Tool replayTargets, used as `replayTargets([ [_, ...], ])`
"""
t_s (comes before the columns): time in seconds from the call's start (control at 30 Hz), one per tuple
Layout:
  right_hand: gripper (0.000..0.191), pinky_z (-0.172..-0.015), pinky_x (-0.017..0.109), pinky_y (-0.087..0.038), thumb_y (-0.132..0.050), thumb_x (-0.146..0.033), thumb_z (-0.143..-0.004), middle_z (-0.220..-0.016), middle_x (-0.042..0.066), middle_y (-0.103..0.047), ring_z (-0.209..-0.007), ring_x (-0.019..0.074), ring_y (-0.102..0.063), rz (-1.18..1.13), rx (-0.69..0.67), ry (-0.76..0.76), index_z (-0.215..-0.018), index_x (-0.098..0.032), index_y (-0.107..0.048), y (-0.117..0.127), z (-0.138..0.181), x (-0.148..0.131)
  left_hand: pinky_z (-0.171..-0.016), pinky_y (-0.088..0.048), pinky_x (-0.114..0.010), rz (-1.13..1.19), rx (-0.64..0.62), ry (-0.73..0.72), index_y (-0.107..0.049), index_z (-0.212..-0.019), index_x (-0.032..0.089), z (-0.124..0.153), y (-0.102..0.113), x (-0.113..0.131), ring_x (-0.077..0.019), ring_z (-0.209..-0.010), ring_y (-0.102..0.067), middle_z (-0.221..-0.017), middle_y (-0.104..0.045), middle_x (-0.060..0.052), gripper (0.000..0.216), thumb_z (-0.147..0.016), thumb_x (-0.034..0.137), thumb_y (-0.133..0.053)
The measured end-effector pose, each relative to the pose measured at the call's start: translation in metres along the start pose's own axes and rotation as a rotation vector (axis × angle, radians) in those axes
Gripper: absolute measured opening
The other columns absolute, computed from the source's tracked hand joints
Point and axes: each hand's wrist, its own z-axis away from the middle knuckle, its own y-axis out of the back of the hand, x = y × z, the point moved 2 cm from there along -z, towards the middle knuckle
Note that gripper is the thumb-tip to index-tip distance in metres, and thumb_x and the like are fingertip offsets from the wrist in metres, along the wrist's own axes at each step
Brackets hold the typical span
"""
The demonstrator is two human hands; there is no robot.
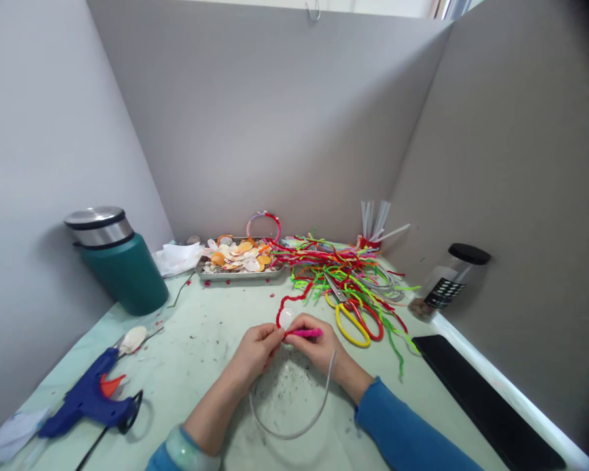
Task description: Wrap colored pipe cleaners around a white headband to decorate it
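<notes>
Both hands meet low in the middle of the head view. My left hand [258, 352] is closed in a pinch on a red pipe cleaner [281, 312], whose loose end curves up and away to the right. My right hand [319, 343] is also closed, fingertips against the left ones, with a pink fuzzy length [308, 333] lying along its fingers. A pale grey hoop [294, 437] curves below the hands, its upper part hidden by them. Just beyond the fingers lies a small clear round piece [286, 318].
Scissors [353, 320] and a heap of coloured pipe cleaners [334, 258] lie right of centre. Behind stands a metal tray [240, 275] of shell-like discs, with a decorated hoop [278, 226]. A glue gun [86, 399] and green flask [122, 271] are left; a jar [446, 284] and black slab [476, 392], right.
</notes>
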Motion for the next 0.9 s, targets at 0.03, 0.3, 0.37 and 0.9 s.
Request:
replayTargets([
  [0.03,0.006,-0.062,0.024,-0.042,-0.064,-0.021,-0.072,-0.071,0.0,-0.06,-0.067,0.013,-0.054,-0.028,-0.008,-0.007,-0.075,-0.016,-0.062,0.0,0.0,0.0,-0.034,-0.012,-0.018,0.004,0.015,-0.009,-0.039,-0.056,0.019,0.0,0.0,0.001,-0.0031,-0.032,-0.02,-0.039,-0.028,0.011,0.04,-0.068,0.053,-0.057],
  [0.3,0.015,-0.061,0.023,-0.042,-0.062,-0.026,-0.074,-0.077,0.0,-0.061,-0.068,0.013,-0.056,-0.168,-0.062,-0.103,-0.086,-0.018,-0.059,0.001,0.002,0.003,-0.036,-0.016,-0.019,0.005,0.1,-0.096,-0.048,-0.064,0.017,0.0,0.002,0.005,-0.0032,-0.034,-0.023,-0.044,-0.032,0.01,0.032,-0.069,0.047,-0.057],
  [0.37,0.017,-0.063,0.023,-0.043,-0.062,-0.029,-0.075,-0.079,0.001,-0.061,-0.07,0.0135,-0.056,-0.165,-0.071,-0.098,-0.087,-0.018,-0.059,0.003,0.002,0.003,-0.037,-0.017,-0.019,0.003,0.11,-0.124,-0.053,-0.073,0.015,0.002,0.001,0.008,-0.0037,-0.035,-0.022,-0.045,-0.032,0.01,0.033,-0.068,0.047,-0.058],
  [0.9,0.01,-0.053,0.02,-0.039,-0.056,-0.022,-0.077,-0.07,-0.001,-0.057,-0.057,0.0098,-0.048,-0.087,-0.212,-0.082,-0.085,-0.017,-0.06,0.009,0.003,-0.003,-0.051,-0.031,-0.021,-0.434,0.117,-0.349,-0.054,-0.065,0.015,0.0,0.01,0.001,-0.0111,-0.055,-0.041,-0.056,-0.046,0.004,0.016,-0.073,0.028,-0.05],
])
